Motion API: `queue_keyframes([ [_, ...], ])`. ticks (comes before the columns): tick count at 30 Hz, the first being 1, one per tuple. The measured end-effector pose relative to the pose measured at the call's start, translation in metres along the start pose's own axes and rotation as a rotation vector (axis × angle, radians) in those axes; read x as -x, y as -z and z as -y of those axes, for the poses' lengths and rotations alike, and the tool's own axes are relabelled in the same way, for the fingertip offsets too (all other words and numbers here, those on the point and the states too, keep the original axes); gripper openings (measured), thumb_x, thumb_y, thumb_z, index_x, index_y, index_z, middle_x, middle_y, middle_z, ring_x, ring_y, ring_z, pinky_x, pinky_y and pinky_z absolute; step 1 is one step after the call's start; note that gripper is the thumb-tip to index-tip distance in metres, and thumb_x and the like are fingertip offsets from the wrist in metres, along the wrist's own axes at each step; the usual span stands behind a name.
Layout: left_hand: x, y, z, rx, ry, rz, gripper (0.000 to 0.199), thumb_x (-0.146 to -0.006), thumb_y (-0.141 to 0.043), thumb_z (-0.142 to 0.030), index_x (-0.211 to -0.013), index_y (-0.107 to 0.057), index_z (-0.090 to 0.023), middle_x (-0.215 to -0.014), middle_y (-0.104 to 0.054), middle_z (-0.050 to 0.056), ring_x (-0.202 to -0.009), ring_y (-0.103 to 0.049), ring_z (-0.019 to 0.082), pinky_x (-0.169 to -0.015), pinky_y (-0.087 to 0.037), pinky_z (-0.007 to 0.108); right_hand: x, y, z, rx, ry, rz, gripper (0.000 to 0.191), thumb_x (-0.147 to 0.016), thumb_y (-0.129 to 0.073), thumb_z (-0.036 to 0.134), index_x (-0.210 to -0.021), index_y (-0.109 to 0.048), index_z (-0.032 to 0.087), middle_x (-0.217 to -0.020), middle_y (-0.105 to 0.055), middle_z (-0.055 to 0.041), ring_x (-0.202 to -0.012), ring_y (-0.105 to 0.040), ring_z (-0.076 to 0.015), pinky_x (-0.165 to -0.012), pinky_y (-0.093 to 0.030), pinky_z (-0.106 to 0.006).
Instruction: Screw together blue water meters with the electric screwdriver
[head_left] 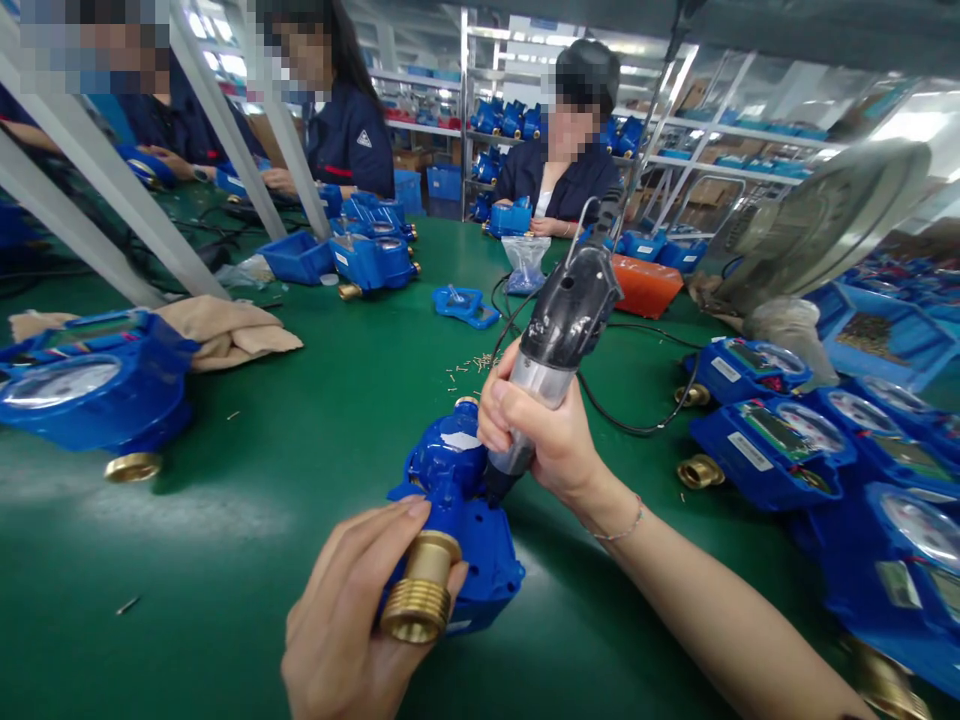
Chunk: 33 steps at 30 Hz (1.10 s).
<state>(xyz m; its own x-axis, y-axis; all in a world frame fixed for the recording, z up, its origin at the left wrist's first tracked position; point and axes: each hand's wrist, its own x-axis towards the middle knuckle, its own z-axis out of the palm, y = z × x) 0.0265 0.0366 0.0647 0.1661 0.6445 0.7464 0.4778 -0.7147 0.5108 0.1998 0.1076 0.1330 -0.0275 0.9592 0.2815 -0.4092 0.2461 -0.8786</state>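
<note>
Left hand (352, 615) grips the blue water meter (457, 500), right hand (540, 430) clasps an electric screwdriver (559, 330) against it; spare meters (772, 450) crowd the green workbench's (195, 570) right side!

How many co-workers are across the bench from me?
3: the first co-worker at the top left edge, partly cut off; the second co-worker behind a white post; the third co-worker farther back in a dark cap. Others may be hidden.
</note>
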Motion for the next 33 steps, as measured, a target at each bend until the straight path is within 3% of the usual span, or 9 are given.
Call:
queue_keyframes([
  [13,0.005,-0.003,0.005,-0.076,-0.013,-0.014,0.044,-0.079,-0.076,-0.019,-0.120,-0.059,-0.014,-0.104,-0.066,0.008,-0.093,-0.062,0.020,-0.088,-0.050,0.032,-0.009,0.006,0.008,-0.081,0.006,0.097,0.024,-0.074,-0.070,0.021,-0.082,-0.048,0.020,-0.052,-0.051,0.0095,-0.040,-0.043,-0.0053,-0.043,-0.038,-0.019],
  [19,0.003,-0.005,0.003,-0.053,-0.008,-0.072,0.040,-0.080,-0.074,-0.020,-0.118,-0.060,-0.017,-0.100,-0.067,0.007,-0.088,-0.063,0.020,-0.083,-0.051,0.034,0.003,-0.002,0.058,-0.111,0.181,0.081,0.023,-0.078,-0.066,0.016,-0.094,-0.049,0.021,-0.053,-0.048,0.0101,-0.040,-0.040,-0.0050,-0.042,-0.036,-0.018],
  [23,0.003,-0.003,0.002,-0.059,-0.015,-0.044,0.042,-0.079,-0.075,-0.019,-0.119,-0.059,-0.018,-0.102,-0.067,0.008,-0.090,-0.064,0.020,-0.085,-0.051,0.033,0.023,-0.013,0.079,-0.102,0.156,0.070,0.021,-0.079,-0.063,0.016,-0.094,-0.049,0.022,-0.053,-0.046,0.0100,-0.039,-0.038,-0.0054,-0.040,-0.034,-0.019],
  [33,0.003,-0.002,0.002,-0.087,-0.023,-0.040,0.039,-0.082,-0.073,-0.021,-0.118,-0.059,-0.018,-0.101,-0.068,0.008,-0.088,-0.064,0.020,-0.083,-0.051,0.034,0.045,-0.021,0.050,0.003,0.066,0.080,0.024,-0.078,-0.067,0.020,-0.096,-0.051,0.022,-0.055,-0.052,0.0098,-0.040,-0.044,-0.0061,-0.044,-0.039,-0.020],
])
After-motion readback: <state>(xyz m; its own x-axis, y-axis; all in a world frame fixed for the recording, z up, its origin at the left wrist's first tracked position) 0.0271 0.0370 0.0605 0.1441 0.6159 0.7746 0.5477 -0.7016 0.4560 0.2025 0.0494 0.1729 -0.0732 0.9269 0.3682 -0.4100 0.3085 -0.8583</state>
